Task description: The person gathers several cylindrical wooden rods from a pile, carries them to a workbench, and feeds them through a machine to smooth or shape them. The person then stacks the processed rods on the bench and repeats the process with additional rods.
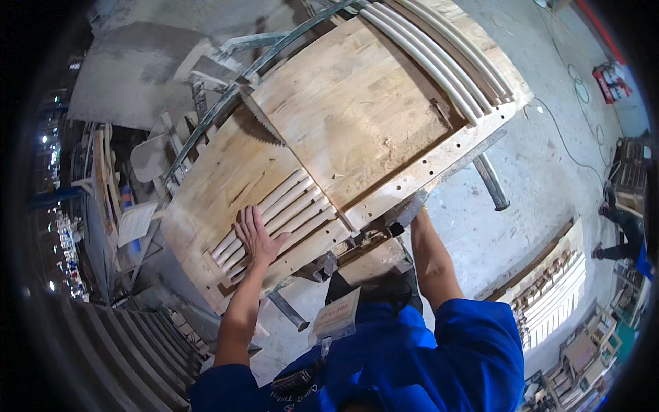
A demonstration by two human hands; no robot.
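Spreading across a row of slim, pale wooden rods point(296, 213), one left grip point(257, 239) shows in the head view with its fingers wide and extended, laid over the rods rather than wrapped around any of them. About five rods lie in that row (the fingers cover part of it, so the count is rough). They sit directly beneath the grip, their far ends reaching past the fingertips toward the upper right and their near ends toward the lower left, within a frame of pale wood on the surface point(322, 82). One right grip point(419, 215) is at the near edge, beside a dark, blocky metal part point(405, 211); its fingers are hidden, so whether it is wide, narrow or holding something cannot be told.

At least four longer rods point(435, 63), smooth and rounded, lie side by side at the upper right, well apart from both hands. One toothed metal blade point(264, 127) is by the surface's left side. Fine, crumbly sawdust point(388, 147) dusts the flat, grained wood, and several round, dark holes dot the straight edge strip point(445, 154).
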